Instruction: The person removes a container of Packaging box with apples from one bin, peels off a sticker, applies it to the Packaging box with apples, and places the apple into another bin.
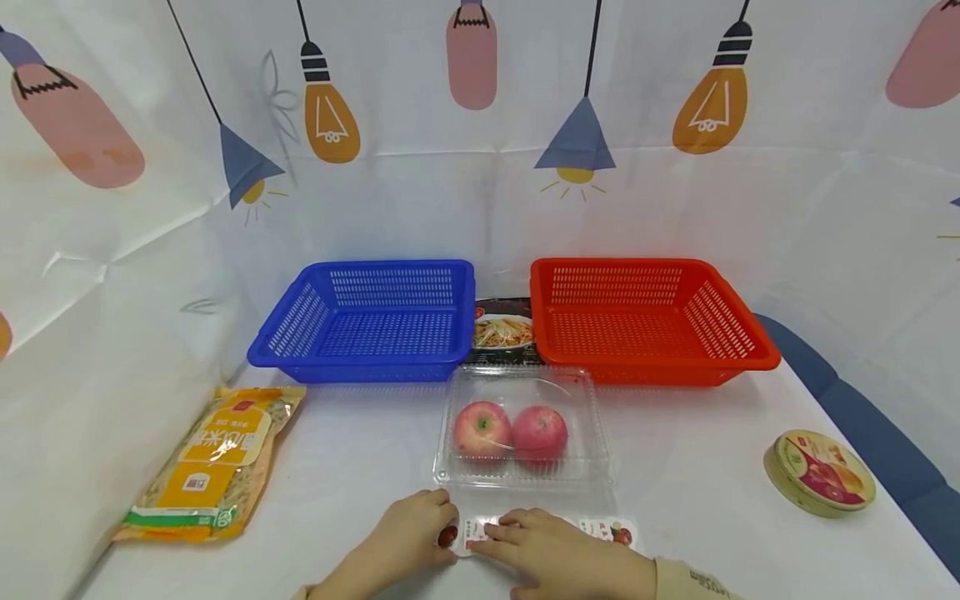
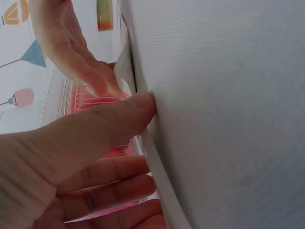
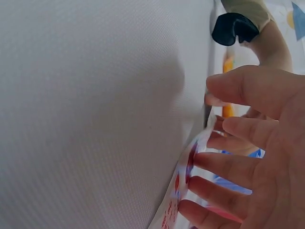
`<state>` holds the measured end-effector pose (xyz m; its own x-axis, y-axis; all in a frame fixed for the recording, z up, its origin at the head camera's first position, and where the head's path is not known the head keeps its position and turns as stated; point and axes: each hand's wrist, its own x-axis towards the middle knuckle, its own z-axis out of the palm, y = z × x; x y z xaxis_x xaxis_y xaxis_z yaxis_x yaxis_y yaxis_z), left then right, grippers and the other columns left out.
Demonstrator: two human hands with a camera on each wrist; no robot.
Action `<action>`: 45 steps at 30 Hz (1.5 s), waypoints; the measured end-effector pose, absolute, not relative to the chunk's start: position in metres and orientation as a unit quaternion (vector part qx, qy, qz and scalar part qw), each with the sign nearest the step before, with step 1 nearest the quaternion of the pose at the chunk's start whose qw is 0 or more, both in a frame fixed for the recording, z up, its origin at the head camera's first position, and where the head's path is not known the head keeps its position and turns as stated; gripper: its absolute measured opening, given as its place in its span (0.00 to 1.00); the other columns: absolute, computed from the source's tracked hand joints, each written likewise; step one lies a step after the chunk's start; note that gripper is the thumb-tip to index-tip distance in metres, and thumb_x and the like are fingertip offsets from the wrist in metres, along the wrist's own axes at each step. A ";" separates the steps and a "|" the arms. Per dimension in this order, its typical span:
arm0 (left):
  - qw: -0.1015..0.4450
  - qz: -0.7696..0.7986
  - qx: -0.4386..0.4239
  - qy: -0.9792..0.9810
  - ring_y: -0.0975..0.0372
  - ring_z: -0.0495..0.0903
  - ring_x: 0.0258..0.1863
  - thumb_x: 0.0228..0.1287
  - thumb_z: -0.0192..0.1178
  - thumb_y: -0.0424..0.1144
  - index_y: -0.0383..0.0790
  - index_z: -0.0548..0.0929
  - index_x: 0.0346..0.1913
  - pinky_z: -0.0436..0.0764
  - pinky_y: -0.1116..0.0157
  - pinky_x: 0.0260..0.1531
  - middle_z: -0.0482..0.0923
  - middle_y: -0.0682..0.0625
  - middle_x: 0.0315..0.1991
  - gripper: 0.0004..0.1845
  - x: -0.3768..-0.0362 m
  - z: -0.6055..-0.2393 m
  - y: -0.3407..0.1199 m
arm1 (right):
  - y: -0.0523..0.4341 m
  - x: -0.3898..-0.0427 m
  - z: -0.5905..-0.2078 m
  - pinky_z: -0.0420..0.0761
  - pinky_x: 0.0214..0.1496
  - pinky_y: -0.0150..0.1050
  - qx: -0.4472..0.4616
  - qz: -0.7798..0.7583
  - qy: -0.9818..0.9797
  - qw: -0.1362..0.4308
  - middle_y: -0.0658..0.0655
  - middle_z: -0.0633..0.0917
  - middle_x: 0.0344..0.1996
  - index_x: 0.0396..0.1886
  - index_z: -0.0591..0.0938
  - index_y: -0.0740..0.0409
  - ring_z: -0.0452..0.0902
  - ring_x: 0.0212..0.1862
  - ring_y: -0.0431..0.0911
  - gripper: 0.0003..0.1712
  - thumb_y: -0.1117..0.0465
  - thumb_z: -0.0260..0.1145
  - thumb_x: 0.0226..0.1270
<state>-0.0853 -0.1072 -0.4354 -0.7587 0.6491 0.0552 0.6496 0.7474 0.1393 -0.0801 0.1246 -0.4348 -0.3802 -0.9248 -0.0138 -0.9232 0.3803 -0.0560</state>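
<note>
A flat white packet printed with red fruit lies at the table's near edge, in front of a clear plastic box that holds two red apples. My left hand pinches the packet's left end. In the left wrist view its thumb sits on the packet's edge, with the fingers curled under. My right hand rests on the packet's middle, fingers laid across it. In the right wrist view those spread fingers touch the packet's edge.
A blue basket and a red basket stand at the back with a noodle packet between them. A yellow bag lies at the left. A round tin sits at the right near the table's edge.
</note>
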 end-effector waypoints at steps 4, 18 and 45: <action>0.018 -0.074 -0.342 -0.937 0.70 0.67 0.21 0.35 0.74 0.49 0.45 0.79 0.25 0.69 0.74 0.19 0.70 0.59 0.24 0.16 -0.086 -0.436 -0.105 | 0.125 -0.080 -0.434 0.73 0.53 0.38 -0.556 -0.025 0.831 0.010 0.48 0.76 0.57 0.66 0.67 0.44 0.72 0.54 0.43 0.37 0.46 0.66 0.55; -0.032 -0.082 -0.326 -0.941 0.66 0.69 0.27 0.32 0.75 0.50 0.39 0.80 0.38 0.71 0.69 0.27 0.76 0.55 0.28 0.28 -0.088 -0.434 -0.103 | 0.123 -0.081 -0.435 0.72 0.53 0.36 -0.538 -0.038 0.842 -0.012 0.45 0.78 0.52 0.64 0.69 0.50 0.70 0.53 0.40 0.35 0.48 0.64 0.56; -0.142 -0.259 -0.305 -0.905 0.73 0.62 0.21 0.41 0.68 0.30 0.43 0.77 0.23 0.66 0.74 0.22 0.67 0.60 0.19 0.09 -0.100 -0.426 -0.114 | 0.120 -0.083 -0.434 0.73 0.49 0.33 -0.545 -0.030 0.838 -0.005 0.44 0.78 0.50 0.63 0.70 0.46 0.70 0.51 0.40 0.34 0.48 0.66 0.55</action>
<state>-0.1005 -0.1144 -0.4262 -0.7739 0.6253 -0.1003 0.4778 0.6805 0.5556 -0.0833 0.1204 -0.4338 -0.4051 -0.9134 0.0412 -0.9140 0.4033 -0.0448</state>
